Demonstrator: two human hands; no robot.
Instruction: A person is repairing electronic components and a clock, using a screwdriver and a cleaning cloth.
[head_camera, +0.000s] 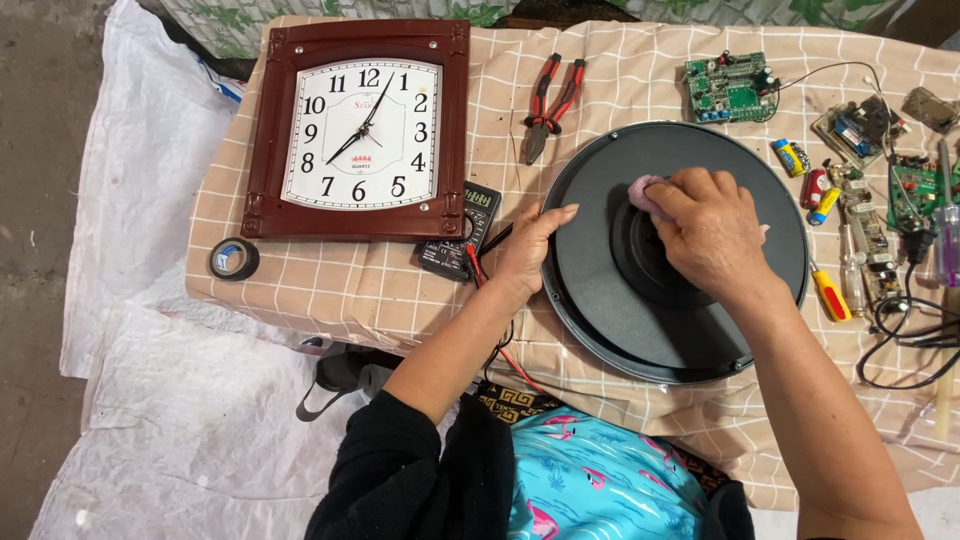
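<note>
While the left hand (528, 248) lies flat with open fingers against the left rim of the round black disc (600, 300) on the tabletop (420, 290), the right hand (712, 232) sits right over its raised hub. Its fingers are bunched on a small pink cloth (643, 190), so the right is nearer.

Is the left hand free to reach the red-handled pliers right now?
Probably yes. The left hand rests flat at the black disc's rim, holding nothing, and only bare checked cloth lies between it and the pliers.

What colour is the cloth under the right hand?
Pink. The cloth shows at the right hand fingertips on the black disc, head view.
</note>
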